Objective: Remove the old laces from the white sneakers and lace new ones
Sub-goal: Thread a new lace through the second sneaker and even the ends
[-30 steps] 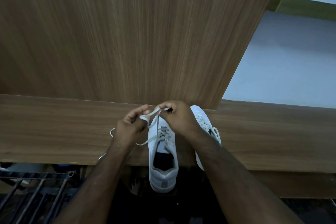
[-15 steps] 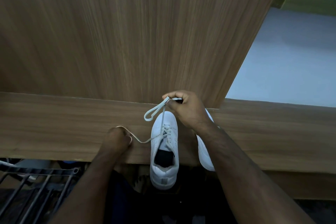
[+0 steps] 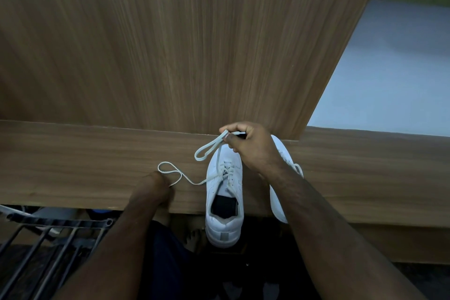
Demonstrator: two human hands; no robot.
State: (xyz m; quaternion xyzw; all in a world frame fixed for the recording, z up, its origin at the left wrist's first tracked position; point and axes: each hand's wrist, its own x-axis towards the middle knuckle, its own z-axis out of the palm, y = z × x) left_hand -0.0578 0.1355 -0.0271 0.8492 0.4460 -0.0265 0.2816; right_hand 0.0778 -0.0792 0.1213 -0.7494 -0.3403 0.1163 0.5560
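Observation:
A white sneaker [image 3: 222, 229] lies on a wooden ledge [image 3: 73, 165], toe pointing away and heel hanging over the near edge. Its pale lace [image 3: 207, 151] is threaded only in the upper eyelets. My right hand [image 3: 250, 148] pinches a folded loop of that lace just beyond the toe. The lace's other end trails left in a small curl to my left hand [image 3: 152, 190], which rests on the ledge with curled fingers holding it. A second white sneaker [image 3: 282, 153] lies to the right, mostly hidden behind my right forearm.
A tall wooden panel [image 3: 170, 44] rises directly behind the ledge. A pale wall [image 3: 389, 68] fills the right background. A dark metal rack [image 3: 48, 238] sits low at the left, below the ledge. A bare foot [image 3: 192, 236] shows under the sneaker's heel.
My hands were together over the toe. The left hand dropped left onto the ledge, drawing one lace end out, while the right hand kept the loop and moved slightly away.

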